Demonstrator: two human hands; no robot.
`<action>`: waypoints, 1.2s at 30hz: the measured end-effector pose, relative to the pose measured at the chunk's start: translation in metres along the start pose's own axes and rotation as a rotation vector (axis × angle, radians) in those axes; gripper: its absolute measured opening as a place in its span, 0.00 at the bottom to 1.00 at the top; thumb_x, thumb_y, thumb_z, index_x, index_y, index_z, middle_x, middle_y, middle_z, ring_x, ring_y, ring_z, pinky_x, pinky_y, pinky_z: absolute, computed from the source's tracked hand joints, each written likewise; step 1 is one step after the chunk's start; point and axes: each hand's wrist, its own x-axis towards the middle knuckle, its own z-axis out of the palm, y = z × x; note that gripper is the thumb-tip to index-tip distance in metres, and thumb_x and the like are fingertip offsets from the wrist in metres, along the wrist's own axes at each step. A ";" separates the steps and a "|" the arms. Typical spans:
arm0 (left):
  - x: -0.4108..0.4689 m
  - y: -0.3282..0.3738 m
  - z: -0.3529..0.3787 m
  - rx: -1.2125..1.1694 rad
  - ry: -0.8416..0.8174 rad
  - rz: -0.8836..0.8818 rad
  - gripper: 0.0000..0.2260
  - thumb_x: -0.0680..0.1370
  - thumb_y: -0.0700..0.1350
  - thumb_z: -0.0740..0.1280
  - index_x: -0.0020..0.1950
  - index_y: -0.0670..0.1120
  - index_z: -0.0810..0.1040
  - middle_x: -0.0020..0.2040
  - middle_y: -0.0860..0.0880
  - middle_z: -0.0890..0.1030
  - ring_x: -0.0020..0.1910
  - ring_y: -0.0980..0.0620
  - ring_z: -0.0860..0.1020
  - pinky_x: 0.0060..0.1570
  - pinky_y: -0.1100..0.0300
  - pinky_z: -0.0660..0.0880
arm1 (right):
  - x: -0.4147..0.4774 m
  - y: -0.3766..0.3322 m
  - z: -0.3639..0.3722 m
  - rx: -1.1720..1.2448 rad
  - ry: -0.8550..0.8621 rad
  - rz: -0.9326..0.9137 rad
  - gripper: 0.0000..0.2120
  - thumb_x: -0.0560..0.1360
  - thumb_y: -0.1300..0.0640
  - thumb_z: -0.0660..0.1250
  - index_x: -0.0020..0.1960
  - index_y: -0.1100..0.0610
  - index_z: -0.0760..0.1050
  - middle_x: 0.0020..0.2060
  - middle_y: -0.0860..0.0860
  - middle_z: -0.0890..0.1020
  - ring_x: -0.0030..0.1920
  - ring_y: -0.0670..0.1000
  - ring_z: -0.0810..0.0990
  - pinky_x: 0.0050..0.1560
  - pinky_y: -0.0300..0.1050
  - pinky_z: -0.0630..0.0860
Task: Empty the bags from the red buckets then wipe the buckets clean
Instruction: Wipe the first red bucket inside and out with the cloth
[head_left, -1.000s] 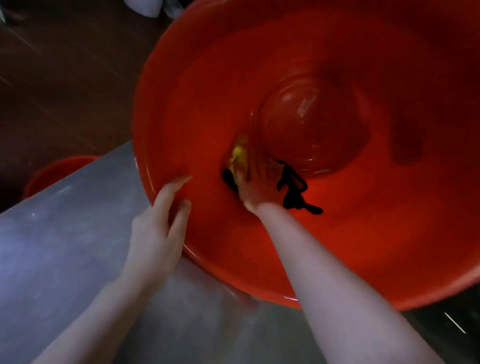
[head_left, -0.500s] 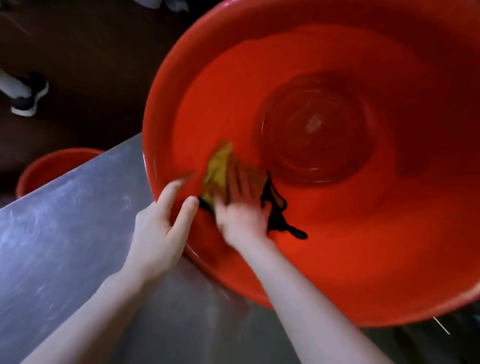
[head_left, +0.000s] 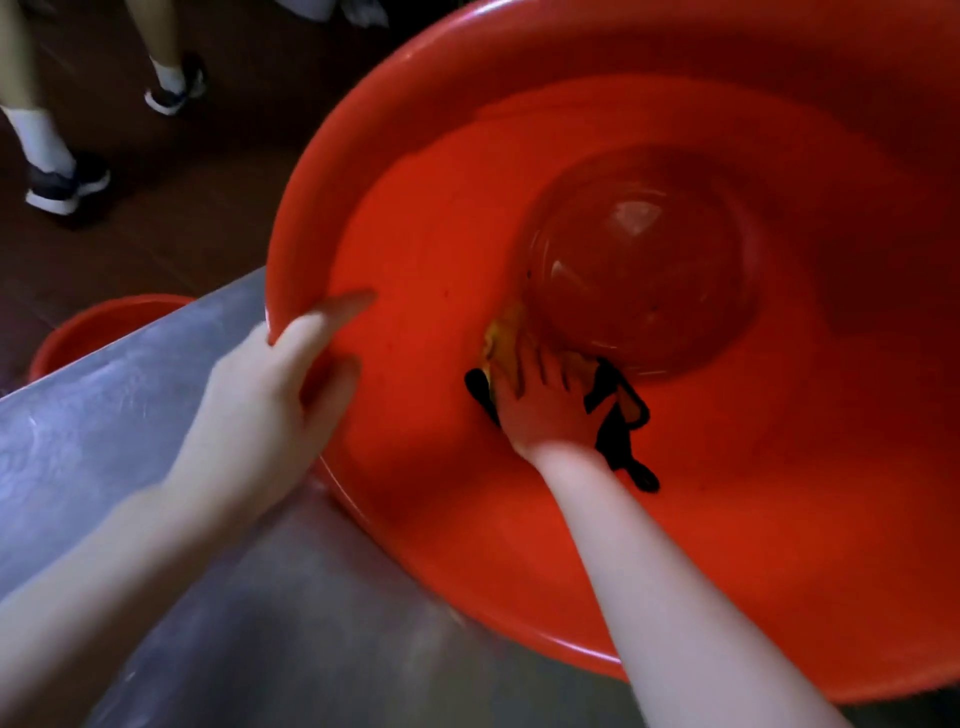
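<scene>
Head view: your left hand (head_left: 260, 410) grips the near left rim of the large round red plastic bucket (head_left: 467, 571). Two fingers lie over the rim on the inside wall, and the rest of the hand is blurred. The bucket is tilted with its mouth toward you, and its lower rim is against the grey brushed-metal table (head_left: 130, 415).

Your right hand (head_left: 545, 410) is deep inside. Its fingers are spread and mostly flat, and they press a crumpled yellow and black cloth (head_left: 621, 421) on the wall, just at the edge of the round glossy bottom. The wall around it is smooth and shiny, and it runs wide to the right of this hand and up around the bottom.

The table's far edge goes diagonally to the bucket's rim. Behind this edge, at the left, a part of a second red bucket (head_left: 93, 327) shows, low on the dark brown floor (head_left: 208, 208). At the top left a person's dark shoes with white soles (head_left: 62, 187) stand well apart from the table.
</scene>
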 end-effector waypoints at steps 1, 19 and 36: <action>-0.007 0.001 0.006 -0.046 0.015 -0.058 0.23 0.76 0.38 0.66 0.70 0.52 0.72 0.53 0.47 0.77 0.42 0.57 0.70 0.44 0.70 0.64 | -0.002 -0.001 0.000 -0.016 0.014 0.036 0.30 0.79 0.36 0.42 0.78 0.43 0.40 0.78 0.43 0.45 0.78 0.56 0.44 0.69 0.74 0.40; -0.020 -0.013 0.023 -0.256 -0.037 -0.321 0.21 0.76 0.47 0.60 0.66 0.65 0.68 0.47 0.54 0.80 0.44 0.59 0.78 0.43 0.65 0.71 | 0.037 -0.055 -0.008 0.196 0.073 0.045 0.28 0.80 0.38 0.43 0.78 0.43 0.41 0.78 0.43 0.46 0.78 0.51 0.45 0.71 0.69 0.40; -0.018 -0.013 0.029 -0.320 -0.070 -0.334 0.18 0.77 0.52 0.57 0.66 0.66 0.67 0.49 0.61 0.78 0.49 0.62 0.77 0.47 0.63 0.71 | 0.060 -0.077 -0.018 0.325 0.124 0.016 0.26 0.84 0.49 0.42 0.79 0.54 0.41 0.79 0.52 0.46 0.78 0.53 0.46 0.76 0.57 0.45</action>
